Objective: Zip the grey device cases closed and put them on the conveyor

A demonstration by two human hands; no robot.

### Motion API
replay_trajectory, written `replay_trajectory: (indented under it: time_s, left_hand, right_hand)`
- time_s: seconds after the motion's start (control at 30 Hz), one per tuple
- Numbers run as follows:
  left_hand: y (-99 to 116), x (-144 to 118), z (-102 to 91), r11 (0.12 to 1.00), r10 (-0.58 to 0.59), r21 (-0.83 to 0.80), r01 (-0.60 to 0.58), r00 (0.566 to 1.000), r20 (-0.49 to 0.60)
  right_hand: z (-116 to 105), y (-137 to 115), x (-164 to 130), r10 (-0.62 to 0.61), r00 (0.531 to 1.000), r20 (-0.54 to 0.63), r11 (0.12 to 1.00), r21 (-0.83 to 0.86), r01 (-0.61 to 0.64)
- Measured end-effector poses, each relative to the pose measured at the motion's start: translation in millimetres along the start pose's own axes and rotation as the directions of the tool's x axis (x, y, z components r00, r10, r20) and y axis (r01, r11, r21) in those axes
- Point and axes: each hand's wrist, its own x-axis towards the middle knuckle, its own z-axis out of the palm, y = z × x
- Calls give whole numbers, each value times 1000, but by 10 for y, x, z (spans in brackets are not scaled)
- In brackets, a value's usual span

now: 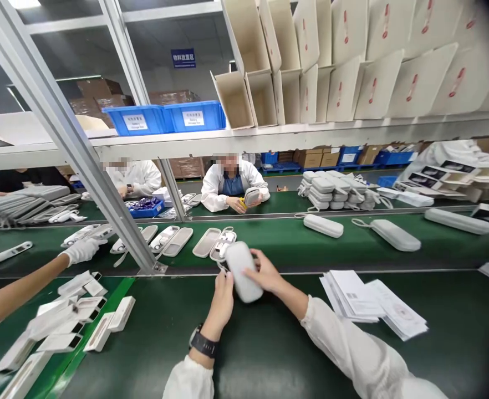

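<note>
A light grey zip case [244, 272], closed and slightly blurred, is held tilted above the front edge of the green belt. My right hand [265, 271] grips its right side, thumb across the top face. At its lower left edge, my left hand [223, 299] has its fingers together against the case, near a wrist strap. Just behind lies an open case [207, 243] with white items in one half. More open cases [178, 241] sit farther left on the belt. Closed cases [322, 225] lie to the right.
White paper leaflets [352, 296] lie right of my arms. Small white boxes [98, 332] are at the left, near a co-worker's gloved hand [82, 251]. A metal post [120, 194] rises at left. Blue bins [194, 116] and cartons stand on the overhead shelf [178, 145].
</note>
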Motion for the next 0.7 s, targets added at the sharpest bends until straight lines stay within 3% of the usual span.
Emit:
replay_trajectory:
  time_s: [0.07, 0.1, 0.2, 0.3, 0.37, 0.43, 0.5, 0.6, 0.7]
  left_hand:
    - [-59, 122, -14, 988, 2, 151, 12, 995, -95]
    - [-67, 192, -61, 974, 27, 224, 3, 992, -127]
    - [-2, 507, -283, 881, 176, 464, -91, 974, -144]
    - [125, 977, -487, 804, 224, 591, -66, 954, -198]
    - [186, 1298, -552, 799, 183, 602, 7, 950, -253]
    - [210, 1547, -545, 805, 114, 587, 86, 948, -296]
    - [204, 1684, -473, 824, 55, 550, 134, 948, -315]
    - [161, 1683, -286, 875, 66, 475, 89, 951, -301]
    - [89, 1596, -64, 925, 144, 376, -55, 966, -213]
  right_hand:
    - [-358, 21, 314, 162, 943, -290, 967, -144, -210]
    - [-568, 21, 457, 192, 907, -376, 947, -171, -272]
    - [-1126, 0, 732, 193, 819, -541, 903, -229, -364]
    - [-1280, -34, 791, 93, 772, -628, 899, -280, -336]
    - [-1084, -47, 791, 13, 823, -569, 941, -271, -203]
    - [-721, -28, 815, -25, 907, -420, 979, -196, -63]
    - [-319, 40, 875, 14, 956, -294, 992, -117, -51]
    - [99, 207, 969, 111, 972, -205, 994, 2, -113]
    - [206, 357, 1006, 155, 970, -187, 981, 143, -129]
